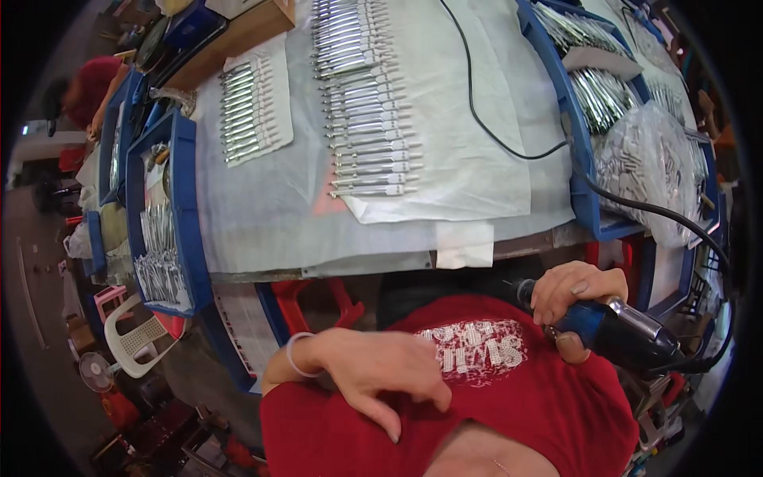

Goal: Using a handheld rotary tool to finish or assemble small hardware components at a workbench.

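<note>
My right hand (574, 296) is wrapped round a blue and black corded electric screwdriver (628, 330) with a silver lever along its side. Its dark nose points left, over my lap by the table's near edge. In front of my red shirt hovers my left hand (385, 367), thumb stretched away and fingers loosely bent, with nothing visible in it. Ahead on the table, a long row of slim silver rods with pale ends (369, 131) lies side by side on white cloth. A shorter row of similar rods (248, 111) rests on a white sheet to the left.
Blue trays (586, 208) of metal parts and a clear plastic bag (648, 171) stand at right. Another blue tray (195, 238) with rods is at left. A black cable (469, 87) crosses the cloth. White paper (465, 245) hangs over the near edge. Another person (91, 91) is far left.
</note>
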{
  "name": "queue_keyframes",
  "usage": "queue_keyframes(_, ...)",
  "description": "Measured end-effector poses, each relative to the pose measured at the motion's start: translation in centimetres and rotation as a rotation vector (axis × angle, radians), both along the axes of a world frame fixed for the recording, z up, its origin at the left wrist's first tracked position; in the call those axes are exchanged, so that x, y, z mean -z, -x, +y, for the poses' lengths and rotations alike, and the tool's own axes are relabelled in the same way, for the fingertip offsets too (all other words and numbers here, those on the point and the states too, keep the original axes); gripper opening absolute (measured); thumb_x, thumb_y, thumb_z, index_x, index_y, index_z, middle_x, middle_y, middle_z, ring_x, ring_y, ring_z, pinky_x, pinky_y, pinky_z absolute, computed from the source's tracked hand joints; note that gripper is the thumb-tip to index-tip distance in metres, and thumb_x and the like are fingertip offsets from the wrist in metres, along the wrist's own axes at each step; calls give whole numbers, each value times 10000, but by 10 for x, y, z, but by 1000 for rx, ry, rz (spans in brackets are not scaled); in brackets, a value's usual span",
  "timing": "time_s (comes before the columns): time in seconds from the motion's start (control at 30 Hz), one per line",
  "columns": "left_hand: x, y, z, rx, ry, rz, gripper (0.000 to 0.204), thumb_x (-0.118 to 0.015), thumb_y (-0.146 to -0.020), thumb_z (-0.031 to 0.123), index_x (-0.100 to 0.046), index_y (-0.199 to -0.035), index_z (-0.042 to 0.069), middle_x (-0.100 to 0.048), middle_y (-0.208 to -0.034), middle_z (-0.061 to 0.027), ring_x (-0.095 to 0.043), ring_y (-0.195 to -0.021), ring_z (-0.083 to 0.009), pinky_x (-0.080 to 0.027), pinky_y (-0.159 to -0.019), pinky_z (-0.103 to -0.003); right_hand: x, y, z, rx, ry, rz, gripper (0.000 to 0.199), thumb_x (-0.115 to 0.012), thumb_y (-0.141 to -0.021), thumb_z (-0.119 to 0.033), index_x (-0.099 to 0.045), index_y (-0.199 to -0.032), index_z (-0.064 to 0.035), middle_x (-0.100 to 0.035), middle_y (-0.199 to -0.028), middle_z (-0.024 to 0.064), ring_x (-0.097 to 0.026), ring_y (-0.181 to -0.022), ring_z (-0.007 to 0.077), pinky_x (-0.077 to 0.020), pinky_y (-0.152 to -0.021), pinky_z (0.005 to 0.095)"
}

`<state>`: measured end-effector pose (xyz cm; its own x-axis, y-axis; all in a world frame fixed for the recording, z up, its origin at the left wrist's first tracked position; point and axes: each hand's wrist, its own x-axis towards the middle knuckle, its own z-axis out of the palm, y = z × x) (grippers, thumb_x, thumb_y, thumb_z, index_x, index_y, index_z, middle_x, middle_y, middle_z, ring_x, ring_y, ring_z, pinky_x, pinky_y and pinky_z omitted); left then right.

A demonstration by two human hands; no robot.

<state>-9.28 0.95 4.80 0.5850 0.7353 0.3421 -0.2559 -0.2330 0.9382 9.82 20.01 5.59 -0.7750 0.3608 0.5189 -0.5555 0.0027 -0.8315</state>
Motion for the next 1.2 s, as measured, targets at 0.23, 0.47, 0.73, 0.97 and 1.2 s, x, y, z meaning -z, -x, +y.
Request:
queue_keyframes(0.23,40,158,97,-1152,-101,824,181,-603,-827,51,-603,-1001,0,-606,-859,-81,-567,-738,-157,-446,-673,-283,7,17,8,47,57,-69,502,-730,-710,-36,-426,-1109,-10,-575,-755,120,-607,-636,209,-510,-566,317)
queue_keyframes(0.47,95,233,158,-1217,-148,1020,164,-640,-798,118,-621,-941,41,-635,-880,-106,-634,-780,-263,-487,-684,-343,9,24,22,2,-64,-85,525,-749,-678,-33,-439,-1101,-7,-581,-712,105,-617,-578,224,-501,-503,327)
queue_keyframes(0.73,108,240,179,-1139,-82,1065,177,-669,-763,123,-620,-908,33,-620,-823,-120,-605,-726,-264,-477,-660,-343,3,33,27,-90,41,-52,480,-780,-672,-44,-483,-1046,1,-618,-729,141,-614,-559,235,-505,-483,320)
queue_keyframes(0.97,114,264,170,-1026,-123,1068,142,-642,-812,70,-586,-934,26,-563,-826,-22,-520,-742,-100,-430,-690,-228,-17,60,19,-462,311,403,44,-566,-835,-4,-569,-878,4,-648,-987,155,-641,-609,333,-532,-534,378)
queue_keyframes(1.2,119,270,171,-992,-34,1049,201,-612,-852,81,-571,-1039,21,-569,-916,-15,-547,-823,-102,-437,-762,-220,-26,73,11,-610,382,450,39,-544,-830,23,-569,-856,8,-654,-978,147,-636,-590,336,-533,-531,392)
